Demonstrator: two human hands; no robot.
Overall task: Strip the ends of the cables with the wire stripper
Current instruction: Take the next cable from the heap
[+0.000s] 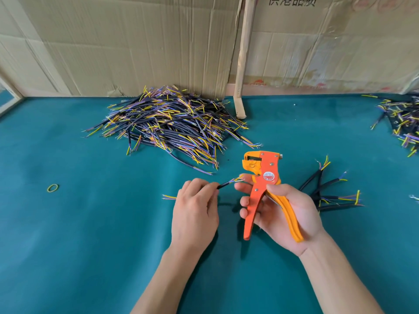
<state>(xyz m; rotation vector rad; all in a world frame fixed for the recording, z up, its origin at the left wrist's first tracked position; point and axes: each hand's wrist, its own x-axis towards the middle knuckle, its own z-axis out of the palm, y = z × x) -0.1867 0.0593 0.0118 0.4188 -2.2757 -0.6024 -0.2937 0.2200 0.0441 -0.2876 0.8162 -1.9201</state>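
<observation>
Left hand [195, 207]: pinching a black cable [223, 185], its coloured ends just left of the wire stripper [263, 184].
Right hand [283, 214]: gripping the stripper's spread handles.
Risk: fine cores could be splaying, missing the jaws.

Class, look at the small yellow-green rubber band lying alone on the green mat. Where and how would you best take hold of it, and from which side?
Pinch the rubber band across one side of its loop, coming straight down from above. It lies flat on the green mat as a thin open ring, so nothing stands up to grip from the side; two fingers can nip the strand and lift it.
</observation>
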